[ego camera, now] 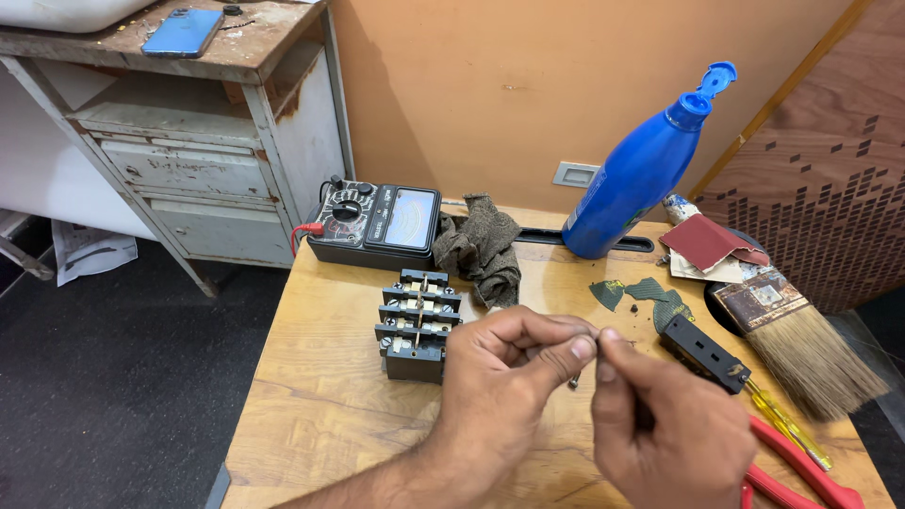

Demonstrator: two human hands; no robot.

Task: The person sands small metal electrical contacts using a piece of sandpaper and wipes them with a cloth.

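Note:
My left hand (504, 386) and my right hand (665, 429) meet over the wooden table (320, 377), fingertips pinched together on a small metal part, likely a screw (574, 381), that pokes out just below them. The part is mostly hidden by the fingers. A dark grey electrical contactor block (418, 320) with several terminal screws stands just left of my left hand. A black rectangular component (704, 353) lies right of my hands.
An analogue meter (377, 221) with a red lead sits at the table's back, a crumpled cloth (483, 247) beside it. A blue open-capped bottle (641, 170), sandpaper (705, 241), a paintbrush (801, 344), a yellow screwdriver (787, 426) and red-handled pliers (801, 471) lie right. A metal cabinet (189, 141) with a phone (183, 31) stands left.

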